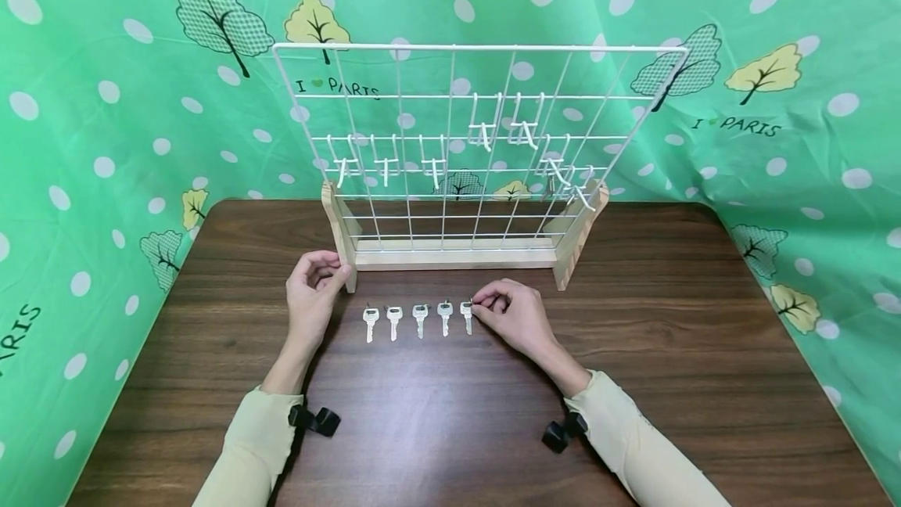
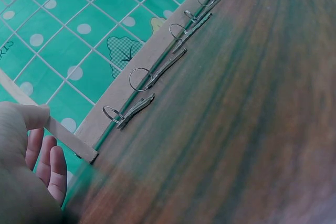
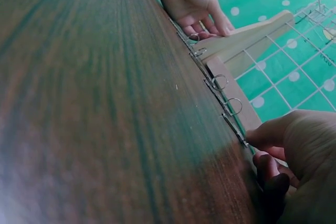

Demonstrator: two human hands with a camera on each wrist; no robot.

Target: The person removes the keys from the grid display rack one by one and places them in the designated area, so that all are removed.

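Observation:
Several silver keys [image 1: 420,321], each with a small ring, lie in a row on the table before a white wire grid rack [image 1: 479,46] with wooden legs. My right hand [image 1: 517,315] pinches the head end of the rightmost key [image 1: 468,323] between thumb and fingers. In the right wrist view, the thumb and fingertips meet at the end of that key [image 3: 234,128]. My left hand [image 1: 311,300] grips the rack's left wooden leg [image 1: 340,233], its thumb against the leg's edge in the left wrist view.
White wire hooks [image 1: 433,163] hang on the grid at several heights. Near the right hooks, a small grey thing [image 1: 551,185] hangs by the right leg [image 1: 581,235]. Behind the brown table [image 1: 436,429] stands a green dotted cloth [image 1: 105,170].

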